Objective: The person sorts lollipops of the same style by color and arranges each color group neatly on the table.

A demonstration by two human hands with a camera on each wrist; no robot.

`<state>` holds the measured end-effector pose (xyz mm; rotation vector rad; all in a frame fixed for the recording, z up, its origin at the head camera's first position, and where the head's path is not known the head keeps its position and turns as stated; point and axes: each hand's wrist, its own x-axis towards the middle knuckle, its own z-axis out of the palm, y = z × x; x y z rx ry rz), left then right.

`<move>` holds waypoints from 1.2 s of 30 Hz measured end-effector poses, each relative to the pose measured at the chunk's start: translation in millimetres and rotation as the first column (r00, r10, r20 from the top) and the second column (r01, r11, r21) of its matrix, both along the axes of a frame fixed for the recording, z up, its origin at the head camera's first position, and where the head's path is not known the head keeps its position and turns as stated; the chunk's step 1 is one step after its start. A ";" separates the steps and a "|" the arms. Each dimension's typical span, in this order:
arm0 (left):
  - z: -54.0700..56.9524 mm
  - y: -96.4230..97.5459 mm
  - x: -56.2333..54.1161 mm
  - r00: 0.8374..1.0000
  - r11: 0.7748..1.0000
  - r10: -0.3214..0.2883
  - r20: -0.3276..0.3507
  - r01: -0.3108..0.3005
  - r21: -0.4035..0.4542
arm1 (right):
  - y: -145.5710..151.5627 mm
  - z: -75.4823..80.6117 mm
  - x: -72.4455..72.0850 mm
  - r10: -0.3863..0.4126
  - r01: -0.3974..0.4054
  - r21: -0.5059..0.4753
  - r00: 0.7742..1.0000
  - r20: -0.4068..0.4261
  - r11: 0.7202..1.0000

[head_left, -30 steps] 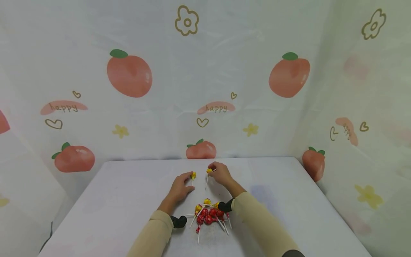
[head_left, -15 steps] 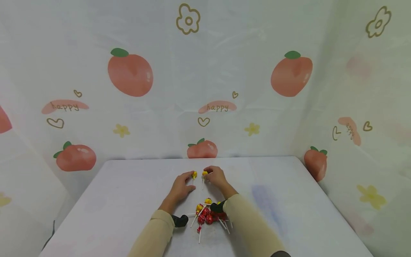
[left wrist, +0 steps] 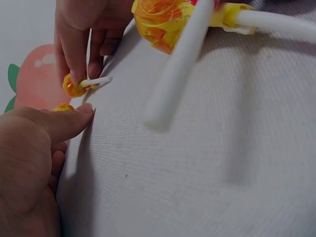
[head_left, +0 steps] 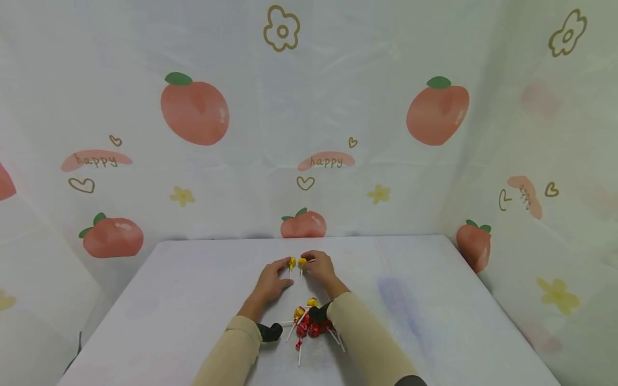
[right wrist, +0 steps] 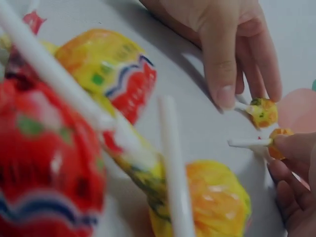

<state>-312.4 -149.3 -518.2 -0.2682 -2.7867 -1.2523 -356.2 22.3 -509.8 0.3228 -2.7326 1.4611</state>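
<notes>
From the head view, I can see the person's left hand (head_left: 271,280) out over the white bench (head_left: 193,300), its grip loose and spread, fingertips touching the head of one yellow lollipop (head_left: 292,263) and the thumb by its stick. The right hand (head_left: 320,266) pinches a second yellow lollipop (head_left: 302,261) just beside the first, heads level, both sticks pointing back toward the person. Nearer the body lies a heap of red lollipops (head_left: 314,329) with yellow-topped lollipops (head_left: 299,312) among them, partly hidden under the right sleeve (head_left: 374,332). Behind the bench hangs a white cloth (head_left: 314,96) printed with red fruit. In the left wrist view, the right thumb and finger clasp the second lollipop's head, its stick free; the first shows only as a yellow sliver behind the left thumb. A stick from the heap looms close, blurred. The right wrist view has red and yellow wrappers filling the foreground; beyond them, left fingertips meet the first lollipop's head, and the second sits near it in the right grip.
</notes>
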 end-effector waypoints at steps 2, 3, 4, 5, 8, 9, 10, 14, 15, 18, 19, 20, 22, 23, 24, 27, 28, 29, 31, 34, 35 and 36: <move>0.5 -0.1 0.5 1.000 1.000 0.000 -0.002 0.000 0.000 | -2.8 -1.4 0.5 -0.014 0.014 0.021 1.000 -0.009 1.000; 0.9 -0.1 0.9 1.000 1.000 -0.001 -0.005 0.001 0.000 | -4.1 -1.6 0.7 -0.020 0.021 0.029 1.000 -0.013 0.999; 1.2 -0.3 1.2 1.000 1.000 -0.002 -0.009 0.002 0.000 | -5.7 -1.0 1.5 -0.031 0.031 0.035 0.999 -0.014 0.999; 1.6 -0.6 1.6 1.000 1.000 -0.004 -0.016 0.004 -0.001 | -7.2 -0.5 2.1 -0.041 0.041 0.037 0.999 -0.011 0.998; 1.4 -0.8 0.9 0.999 1.000 -0.010 -0.037 0.010 -0.008 | -10.5 1.8 3.9 -0.053 0.054 0.042 0.998 -0.020 0.998; 1.3 -0.9 0.6 0.999 1.000 -0.011 -0.042 0.010 -0.009 | -11.4 2.7 4.4 -0.054 0.055 0.043 0.998 -0.025 0.998; 1.0 -1.2 -0.1 0.999 1.000 -0.012 -0.045 0.012 -0.008 | -12.2 3.0 4.7 -0.058 0.059 0.045 0.998 -0.031 0.997; 0.0 -1.5 -2.4 0.999 1.000 -0.013 -0.051 0.013 -0.006 | -13.8 1.5 3.6 -0.062 0.065 0.056 0.997 -0.053 0.996; -0.1 -1.6 -2.5 0.999 1.000 -0.013 -0.050 0.013 -0.004 | -14.0 1.2 3.9 -0.065 0.068 0.058 0.996 -0.056 0.996; -0.4 -1.7 -2.2 0.999 1.000 -0.017 -0.049 0.016 -0.005 | -14.3 0.5 4.4 -0.064 0.068 0.065 0.996 -0.058 0.996; -0.4 -1.7 -1.8 0.999 1.000 -0.016 -0.046 0.016 -0.002 | -14.4 0.5 4.9 -0.061 0.065 0.068 0.997 -0.056 0.996; -0.7 -1.7 -1.3 0.999 1.000 -0.016 -0.047 0.016 -0.003 | -14.5 0.4 5.4 -0.056 0.059 0.069 0.997 -0.054 0.996; -1.2 -1.6 -0.6 0.999 1.000 -0.015 -0.045 0.015 -0.003 | -14.7 0.2 6.4 -0.045 0.048 0.070 0.998 -0.049 0.996; -1.3 -1.5 -0.3 0.999 1.000 -0.014 -0.041 0.014 0.000 | -14.8 0.1 6.9 -0.042 0.045 0.071 0.998 -0.046 0.996; -1.6 -1.5 0.1 0.999 1.000 -0.014 -0.039 0.014 0.002 | -14.9 -0.2 7.3 -0.041 0.044 0.072 0.998 -0.040 0.996; -2.3 -1.5 0.6 0.999 1.000 -0.014 -0.039 0.014 -0.001 | -15.2 -1.0 7.9 -0.047 0.049 0.067 0.998 -0.031 0.997; -2.2 -1.6 0.7 0.999 1.000 -0.012 -0.039 0.012 0.004 | -15.3 -1.2 8.1 -0.052 0.054 0.064 0.998 -0.028 0.996; -2.2 -1.7 0.8 0.999 1.000 -0.012 -0.040 0.012 0.003 | -15.3 -1.2 8.2 -0.058 0.059 0.060 0.998 -0.025 0.996; -2.0 -1.9 1.1 0.999 1.000 -0.011 -0.048 0.011 0.001 | -15.0 -1.2 8.2 -0.065 0.066 0.049 0.998 -0.023 0.997; -2.1 -1.7 0.7 0.999 1.000 -0.011 -0.053 0.011 0.003 | -14.4 -1.3 8.7 -0.076 0.077 0.046 0.997 -0.028 0.996; -2.2 -1.6 0.7 0.999 1.000 -0.011 -0.053 0.011 0.000 | -14.1 -1.3 8.9 -0.077 0.078 0.044 0.997 -0.030 0.996; -2.2 -1.4 0.7 0.998 1.000 -0.012 -0.054 0.011 -0.002 | -13.9 -1.4 9.0 -0.077 0.079 0.042 0.996 -0.033 0.996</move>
